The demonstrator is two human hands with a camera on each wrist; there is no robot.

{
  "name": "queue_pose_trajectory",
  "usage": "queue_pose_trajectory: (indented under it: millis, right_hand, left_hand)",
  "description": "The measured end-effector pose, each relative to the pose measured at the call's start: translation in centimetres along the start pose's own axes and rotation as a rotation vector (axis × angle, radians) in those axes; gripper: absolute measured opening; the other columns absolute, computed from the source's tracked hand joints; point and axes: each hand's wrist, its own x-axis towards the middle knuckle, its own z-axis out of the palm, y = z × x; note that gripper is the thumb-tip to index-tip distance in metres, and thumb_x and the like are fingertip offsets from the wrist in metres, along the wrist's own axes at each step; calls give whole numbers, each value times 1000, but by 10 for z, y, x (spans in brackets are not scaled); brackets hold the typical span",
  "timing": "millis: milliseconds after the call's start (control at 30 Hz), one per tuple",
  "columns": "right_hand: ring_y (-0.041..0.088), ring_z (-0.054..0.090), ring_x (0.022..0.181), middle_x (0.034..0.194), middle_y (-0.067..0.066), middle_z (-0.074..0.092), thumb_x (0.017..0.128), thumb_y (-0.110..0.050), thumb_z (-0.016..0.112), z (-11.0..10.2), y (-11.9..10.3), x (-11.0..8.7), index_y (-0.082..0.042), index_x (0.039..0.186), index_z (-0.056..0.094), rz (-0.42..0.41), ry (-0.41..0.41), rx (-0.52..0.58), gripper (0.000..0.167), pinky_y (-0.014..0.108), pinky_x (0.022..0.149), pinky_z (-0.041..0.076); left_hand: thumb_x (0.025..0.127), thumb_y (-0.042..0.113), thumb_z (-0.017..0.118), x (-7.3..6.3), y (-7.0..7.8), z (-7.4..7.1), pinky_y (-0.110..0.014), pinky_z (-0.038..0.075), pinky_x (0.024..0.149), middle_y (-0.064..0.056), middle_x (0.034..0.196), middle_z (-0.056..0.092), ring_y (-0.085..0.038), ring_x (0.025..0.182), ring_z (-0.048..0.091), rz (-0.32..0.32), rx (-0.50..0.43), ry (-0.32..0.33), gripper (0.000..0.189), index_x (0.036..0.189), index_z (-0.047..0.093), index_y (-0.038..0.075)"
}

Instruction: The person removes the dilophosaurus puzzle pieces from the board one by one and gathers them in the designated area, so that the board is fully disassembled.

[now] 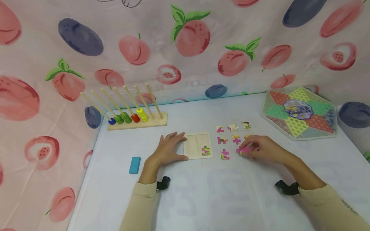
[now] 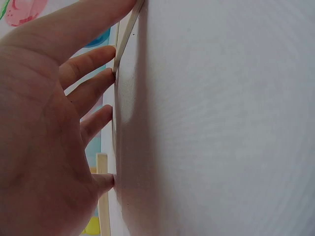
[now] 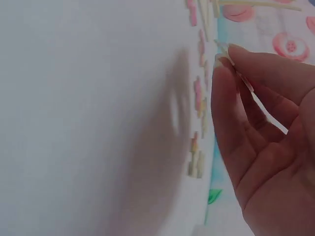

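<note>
In the head view, my left hand (image 1: 167, 150) lies at the left side of a small wooden puzzle tray (image 1: 192, 146). Its thumb and fingers are spread, the tips touching the tray's edge. One puzzle piece (image 1: 206, 151) sits in the tray's lower right corner. To the right of the tray, my right hand (image 1: 264, 149) pinches a pink puzzle piece (image 1: 243, 149) between thumb and fingertips. The right wrist view shows that piece (image 3: 244, 81) edge-on, raised off the table. Several loose pieces (image 1: 222, 140) lie between tray and right hand, one partly hidden behind the hand.
A wooden abacus stand (image 1: 137, 123) with coloured beads on upright rods stands at the back left. Left of the left hand lies a blue block (image 1: 134, 165). At the back right is a hexagonal board box (image 1: 300, 114). A fruit-print cloth (image 1: 138, 80) hangs behind the table.
</note>
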Motion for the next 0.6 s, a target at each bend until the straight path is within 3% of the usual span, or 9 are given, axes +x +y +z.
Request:
queue_pose_trajectory:
  millis: [367, 600]
  right_hand:
    - [0, 56, 78, 95, -4, 73, 86, -21, 82, 18, 8, 2, -17, 102, 76, -26, -12, -43, 17, 19, 69, 51]
    - [6, 52, 83, 98, -6, 74, 85, -21, 83, 20, 4, 4, -19, 102, 77, -17, 1, -106, 17, 19, 72, 45]
  left_hand:
    - [78, 40, 88, 1, -1, 3, -70, -3, 126, 7, 167, 36, -28, 160, 20, 11, -22, 22, 71, 141, 59, 23]
    - [77, 38, 89, 1, -1, 3, -72, -3, 125, 4, 166, 39, -29, 160, 22, 18, -34, 29, 64, 134, 63, 23]
